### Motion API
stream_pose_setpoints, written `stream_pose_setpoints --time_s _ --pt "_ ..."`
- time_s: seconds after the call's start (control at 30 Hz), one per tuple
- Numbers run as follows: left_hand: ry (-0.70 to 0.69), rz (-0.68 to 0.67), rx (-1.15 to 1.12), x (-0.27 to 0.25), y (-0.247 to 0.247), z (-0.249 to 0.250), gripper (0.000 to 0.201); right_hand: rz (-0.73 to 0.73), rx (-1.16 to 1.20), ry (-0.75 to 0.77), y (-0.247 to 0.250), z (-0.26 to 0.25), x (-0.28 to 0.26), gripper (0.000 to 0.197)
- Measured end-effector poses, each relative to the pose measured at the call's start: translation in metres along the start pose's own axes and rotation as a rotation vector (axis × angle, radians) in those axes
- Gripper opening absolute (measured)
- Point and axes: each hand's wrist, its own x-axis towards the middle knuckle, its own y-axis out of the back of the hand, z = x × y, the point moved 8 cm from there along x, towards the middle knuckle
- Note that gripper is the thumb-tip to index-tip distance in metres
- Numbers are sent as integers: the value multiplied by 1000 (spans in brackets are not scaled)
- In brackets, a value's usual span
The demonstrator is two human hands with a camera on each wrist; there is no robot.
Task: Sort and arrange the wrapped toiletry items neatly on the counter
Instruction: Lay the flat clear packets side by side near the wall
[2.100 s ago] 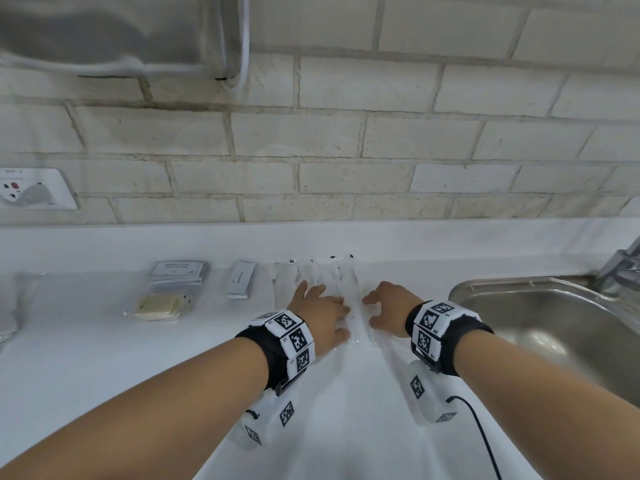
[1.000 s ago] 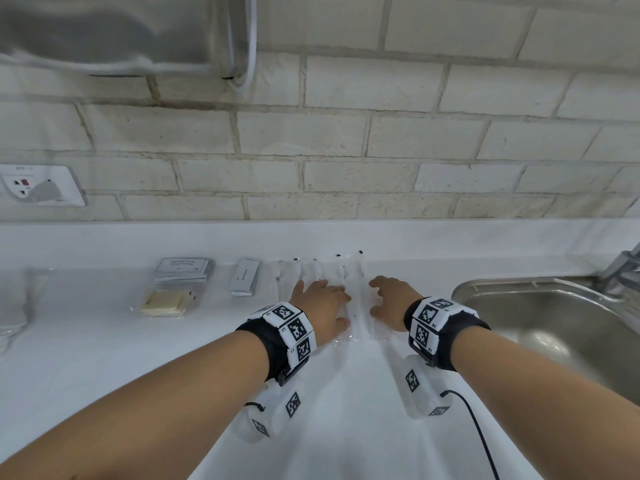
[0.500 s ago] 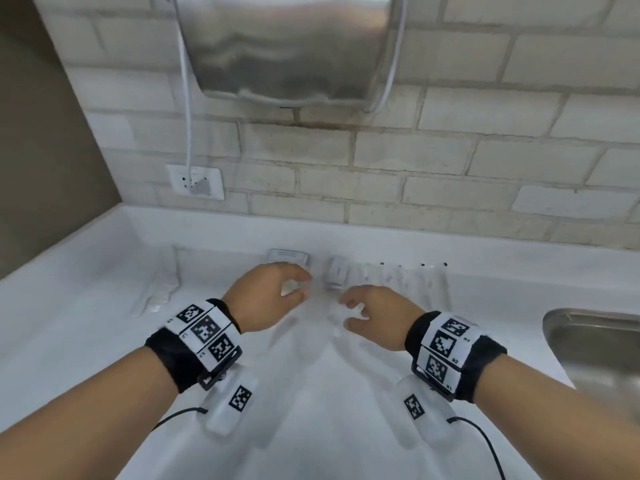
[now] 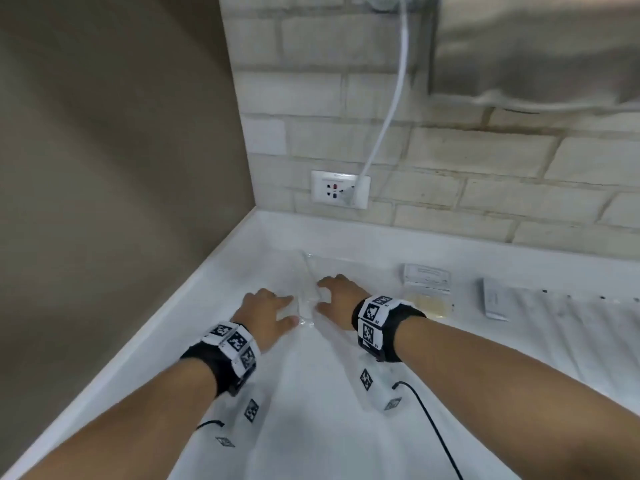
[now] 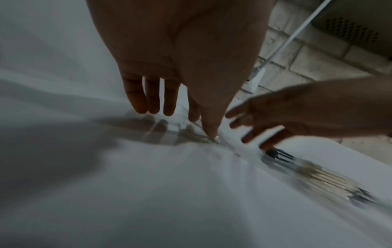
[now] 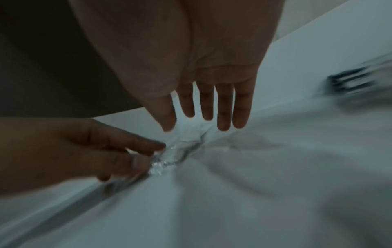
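Observation:
A crinkled clear-wrapped item (image 4: 307, 292) lies near the left corner of the white counter (image 4: 311, 393). My left hand (image 4: 292, 310) reaches it from the left with straight fingers, the thumb tip touching the wrap (image 5: 220, 142). From the right comes my right hand (image 4: 320, 295), fingers spread and straight just over the wrap (image 6: 176, 151). Neither hand grips it. Further right lie a white packet stack (image 4: 426, 276), a yellowish item in clear wrap (image 4: 431, 305), a white sachet (image 4: 495, 303) and a row of long clear-wrapped items (image 4: 571, 310).
A brown side wall (image 4: 121, 168) closes the counter on the left. Behind is a brick wall with a socket (image 4: 339, 190), a white cable (image 4: 388, 116) and a steel hand dryer (image 4: 536, 46) above. Both wrist cameras are blurred.
The view has swung left. Both hands left the row of long clear-wrapped items and moved left past the packets to the clear-wrapped item by the corner.

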Motion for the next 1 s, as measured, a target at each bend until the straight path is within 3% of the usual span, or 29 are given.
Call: stream_pose_setpoints --time_s 0.13,0.27,0.63,0.77,0.87,1.0 --pt "-79 -25 32 13 -7 -3 56 11 4 -111 -5 -17 46 48" --pt "-78 -34 0 20 -6 -9 56 18 -5 -204 -11 -10 60 45" --pt "48 -53 9 42 15 -17 45 177 6 -420 1 46 13 32" --pt "-51 57 11 40 19 0 41 177 -57 -472 1 56 -3 33" --pt "-202 54 48 35 12 18 36 213 -129 -398 9 47 -3 41" --pt "-311 5 139 30 -1 28 37 129 -257 -113 -3 12 6 47"
